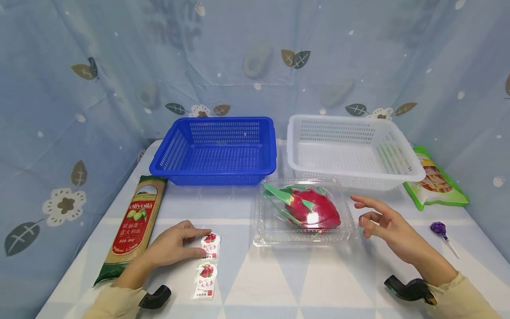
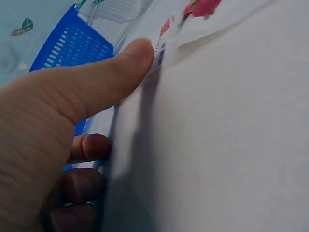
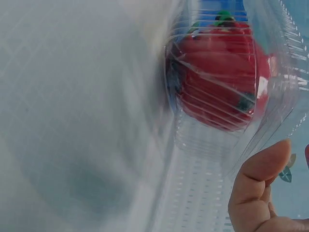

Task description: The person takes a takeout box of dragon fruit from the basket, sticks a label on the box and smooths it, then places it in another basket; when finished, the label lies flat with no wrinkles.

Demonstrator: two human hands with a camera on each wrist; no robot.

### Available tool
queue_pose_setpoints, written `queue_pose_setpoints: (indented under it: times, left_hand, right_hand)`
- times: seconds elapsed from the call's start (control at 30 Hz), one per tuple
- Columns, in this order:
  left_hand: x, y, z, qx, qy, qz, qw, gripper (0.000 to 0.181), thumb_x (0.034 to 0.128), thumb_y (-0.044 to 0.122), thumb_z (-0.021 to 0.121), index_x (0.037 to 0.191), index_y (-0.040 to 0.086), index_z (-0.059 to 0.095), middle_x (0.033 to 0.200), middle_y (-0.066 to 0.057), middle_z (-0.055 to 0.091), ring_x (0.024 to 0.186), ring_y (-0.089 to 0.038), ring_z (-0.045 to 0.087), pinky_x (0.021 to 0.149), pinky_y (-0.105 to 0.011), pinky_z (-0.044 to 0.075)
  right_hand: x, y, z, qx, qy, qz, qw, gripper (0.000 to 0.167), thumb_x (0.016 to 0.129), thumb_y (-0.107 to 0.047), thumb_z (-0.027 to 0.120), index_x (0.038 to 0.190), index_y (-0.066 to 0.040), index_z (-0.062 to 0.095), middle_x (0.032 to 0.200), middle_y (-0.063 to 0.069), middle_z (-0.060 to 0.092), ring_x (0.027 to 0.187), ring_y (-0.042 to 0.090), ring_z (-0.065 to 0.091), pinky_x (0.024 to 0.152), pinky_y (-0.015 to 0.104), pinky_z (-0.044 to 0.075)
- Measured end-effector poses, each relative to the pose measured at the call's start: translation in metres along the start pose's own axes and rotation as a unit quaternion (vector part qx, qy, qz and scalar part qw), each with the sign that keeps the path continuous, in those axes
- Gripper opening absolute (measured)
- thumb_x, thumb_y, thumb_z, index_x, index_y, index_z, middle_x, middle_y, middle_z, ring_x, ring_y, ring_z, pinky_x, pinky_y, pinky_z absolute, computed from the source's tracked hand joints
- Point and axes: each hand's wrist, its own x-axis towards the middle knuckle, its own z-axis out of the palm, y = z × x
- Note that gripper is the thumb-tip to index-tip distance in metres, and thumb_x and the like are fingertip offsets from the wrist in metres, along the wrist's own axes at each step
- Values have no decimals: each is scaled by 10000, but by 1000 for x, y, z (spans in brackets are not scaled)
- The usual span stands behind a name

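My left hand (image 1: pixel 175 243) lies at the left side of the upper of two white fruit-printed labels (image 1: pixel 210 246); its thumb and index tips touch the label, apart from each other. The second label (image 1: pixel 206 280) lies just below. In the left wrist view the thumb of the hand (image 2: pixel 77 89) rests at the label's edge (image 2: pixel 198 24), other fingers bent. A clear lidded box (image 1: pixel 263 237) holds a red dragon fruit (image 1: pixel 314 208) with green tips. My right hand (image 1: pixel 392 230) hovers right of it, fingers loosely bent, holding nothing; the right wrist view shows the hand (image 3: pixel 256 198) beside the box (image 3: pixel 198 135).
A blue basket (image 1: pixel 219 178) and a white basket (image 1: pixel 350 176) stand at the back. A red-labelled pasta pack (image 1: pixel 133 221) lies at the left. At the right are a green-edged snack bag (image 1: pixel 436 184) and a purple lollipop (image 1: pixel 439 228).
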Motion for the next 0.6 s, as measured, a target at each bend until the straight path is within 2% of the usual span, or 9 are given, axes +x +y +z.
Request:
queue_pose_setpoints:
  times: [0.17, 0.23, 0.33, 0.5, 0.6]
  left_hand:
    - [-7, 7, 10, 527, 319, -57, 9981, 557, 762, 548, 769, 1250, 292, 690, 854, 120, 446, 669, 9, 333, 576, -167, 280]
    - [-9, 10, 15, 684, 472, 43, 9965, 539, 768, 538, 768, 1244, 297, 694, 865, 132, 443, 665, 19, 325, 574, -159, 283]
    - [-11, 15, 22, 941, 708, 316, 9925, 524, 778, 525, 764, 1241, 290, 696, 881, 143, 425, 686, 26, 309, 584, -152, 283]
    - [-12, 30, 35, 1266, 1073, 880, 9822, 543, 775, 541, 759, 1229, 249, 706, 873, 147, 403, 733, 18, 307, 628, -148, 293]
    - [-13, 42, 44, 1401, 1138, 1193, 9763, 605, 772, 621, 721, 1234, 231, 704, 868, 145, 410, 746, 9, 314, 651, -162, 305]
  right_hand:
    - [-4, -1, 2, 62, 193, -69, 9998, 534, 983, 84, 462, 1488, -71, 386, 1268, -59, 476, 734, 146, 583, 746, 220, 475]
    - [-6, -3, 3, 114, 252, -115, 9996, 523, 980, 93, 459, 1480, -47, 389, 1254, -52, 491, 768, 119, 590, 746, 215, 477]
    - [-9, -7, 5, 5, 374, -147, 9992, 507, 980, 92, 462, 1471, -14, 392, 1252, -54, 511, 847, 76, 585, 754, 207, 494]
    - [-13, -26, 14, -734, 780, 41, 9942, 456, 985, 32, 509, 1435, -27, 459, 1238, -113, 558, 977, 49, 551, 797, 163, 489]
    - [-15, -40, 25, -925, 691, -125, 9932, 421, 967, 57, 527, 1382, -10, 513, 1196, -106, 586, 980, 60, 518, 748, 179, 472]
